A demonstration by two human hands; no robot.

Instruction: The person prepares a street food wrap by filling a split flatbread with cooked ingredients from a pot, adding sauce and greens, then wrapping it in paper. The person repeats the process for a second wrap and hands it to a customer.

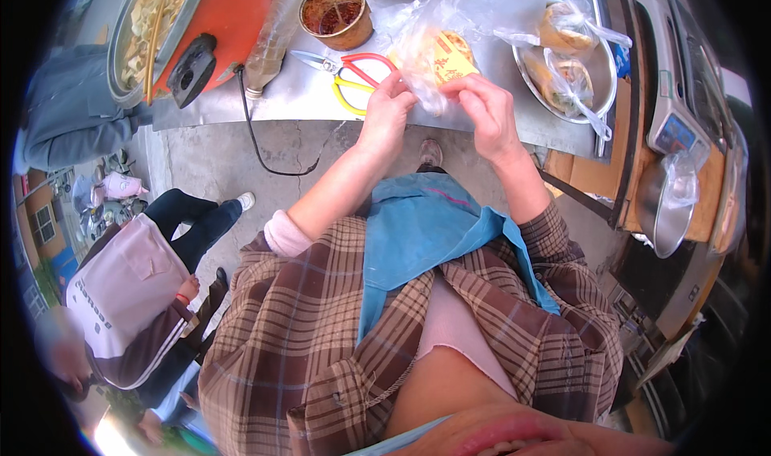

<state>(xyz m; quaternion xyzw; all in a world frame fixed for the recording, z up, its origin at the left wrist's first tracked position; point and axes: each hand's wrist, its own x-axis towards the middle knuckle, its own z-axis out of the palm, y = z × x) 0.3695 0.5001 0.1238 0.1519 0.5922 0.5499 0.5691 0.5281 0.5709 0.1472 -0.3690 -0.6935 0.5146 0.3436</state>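
A clear plastic bag (418, 50) lies over the near edge of the metal table, with a round browned flatbread in a yellow printed paper sleeve (451, 61) inside it. My left hand (387, 112) pinches the near-left rim of the bag between thumb and fingers. On the other side, my right hand (484, 112) is closed on the bag's near-right edge, just below the sleeve. Scissors (351, 72) with one red and one yellow handle lie beside my left hand, their blades pointing away to the left.
Right of the bag, a steel bowl (608, 82) holds knotted bags of food (566, 82). A tub of dark red sauce (333, 14), a clear bottle (277, 42) and an orange-red cooker (229, 22) with a cord stand left. A scale (679, 130) is far right. People (128, 287) are at left.
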